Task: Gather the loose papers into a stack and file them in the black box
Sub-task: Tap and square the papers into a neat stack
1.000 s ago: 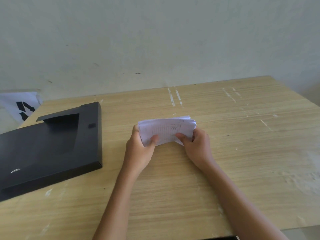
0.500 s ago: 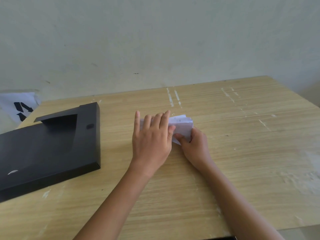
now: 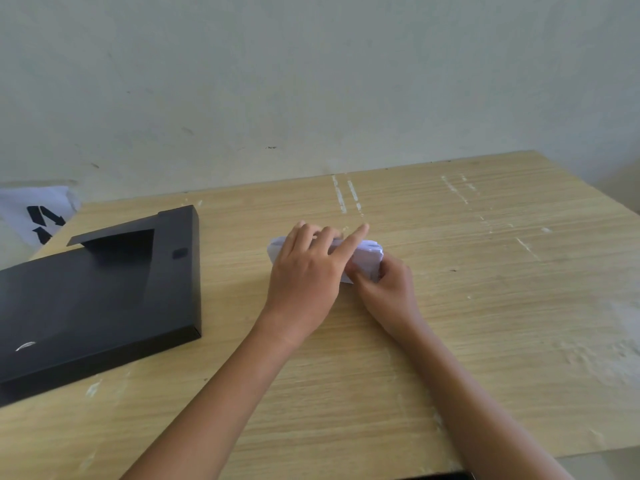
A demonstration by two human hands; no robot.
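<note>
Now: left hand (image 3: 306, 277) laid flat over the paper stack (image 3: 369, 258), index finger stretched out | right hand (image 3: 389, 292) pinching its near right corner | stack mid-table (image 3: 485, 306) | black box (image 3: 100, 289) well left, apart.

The box (image 3: 100, 292) lies on the table (image 3: 485, 306) at the left. The paper stack (image 3: 367, 256) sits mid-table, well right of it, under the left hand (image 3: 308, 271), right hand (image 3: 388, 289) beside.

Office-like: wooden desk (image 3: 485, 306); file box (image 3: 86, 306)
</note>
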